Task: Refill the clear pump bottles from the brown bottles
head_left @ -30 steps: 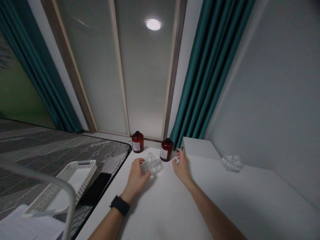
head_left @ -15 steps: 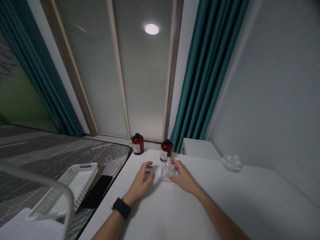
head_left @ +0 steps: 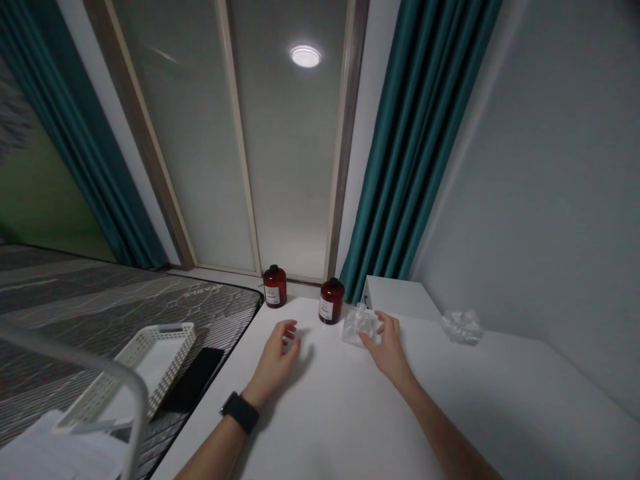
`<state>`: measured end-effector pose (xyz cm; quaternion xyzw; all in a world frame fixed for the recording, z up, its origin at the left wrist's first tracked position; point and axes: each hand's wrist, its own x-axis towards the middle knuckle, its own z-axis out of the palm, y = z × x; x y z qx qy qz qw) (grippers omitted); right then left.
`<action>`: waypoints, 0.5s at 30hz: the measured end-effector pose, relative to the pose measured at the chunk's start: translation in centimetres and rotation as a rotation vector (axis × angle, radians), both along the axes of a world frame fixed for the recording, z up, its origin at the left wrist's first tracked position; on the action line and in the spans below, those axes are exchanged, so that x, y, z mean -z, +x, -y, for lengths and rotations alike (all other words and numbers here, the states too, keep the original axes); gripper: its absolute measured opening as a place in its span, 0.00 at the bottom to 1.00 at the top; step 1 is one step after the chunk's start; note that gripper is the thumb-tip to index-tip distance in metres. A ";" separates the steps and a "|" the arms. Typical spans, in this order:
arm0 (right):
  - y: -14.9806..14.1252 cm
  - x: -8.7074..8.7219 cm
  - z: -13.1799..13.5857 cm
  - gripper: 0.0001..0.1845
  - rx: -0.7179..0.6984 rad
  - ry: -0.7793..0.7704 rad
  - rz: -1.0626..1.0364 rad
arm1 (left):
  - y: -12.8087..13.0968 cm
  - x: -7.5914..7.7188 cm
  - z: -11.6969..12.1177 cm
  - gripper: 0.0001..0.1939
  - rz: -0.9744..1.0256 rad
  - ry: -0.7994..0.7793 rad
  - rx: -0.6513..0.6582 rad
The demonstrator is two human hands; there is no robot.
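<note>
My right hand (head_left: 389,350) grips the right side of a clear, crumpled plastic bag (head_left: 357,325) between thumb and fingers. What the bag holds, if anything, I cannot make out. Just left of the bag stands a dark red bottle (head_left: 331,301) with a black cap and a white label. A similar bottle (head_left: 275,287) stands upright further left, by the table's far edge. My left hand (head_left: 278,353), with a black watch on its wrist, hovers over the white table (head_left: 330,413); its fingers are loosely curved, apart from the thumb, with nothing in them.
Another crumpled clear plastic bag (head_left: 463,327) lies at the table's right, near the wall. Left of the table, a white basket (head_left: 173,363) and a flat black object (head_left: 197,381) rest on a striped grey surface. A white cabinet (head_left: 400,297) stands behind the table.
My right hand has moved the plastic bag to the right, from in front of the right bottle to beside it. My left hand has drawn slightly left.
</note>
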<state>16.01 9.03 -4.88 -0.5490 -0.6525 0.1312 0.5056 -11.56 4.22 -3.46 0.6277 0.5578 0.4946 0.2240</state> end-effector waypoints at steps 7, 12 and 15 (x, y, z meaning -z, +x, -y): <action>-1.9 -1.6 3.7 0.12 -0.149 0.039 0.077 | -1.3 -0.2 -1.8 0.16 0.075 0.068 -0.273; -4.1 -3.0 6.4 0.13 -0.458 -0.061 0.350 | -2.9 -0.8 -4.2 0.22 -0.041 0.119 -0.369; -5.0 -3.5 7.6 0.16 -0.595 -0.094 0.464 | -4.1 -1.7 -6.1 0.24 -0.155 0.159 -0.404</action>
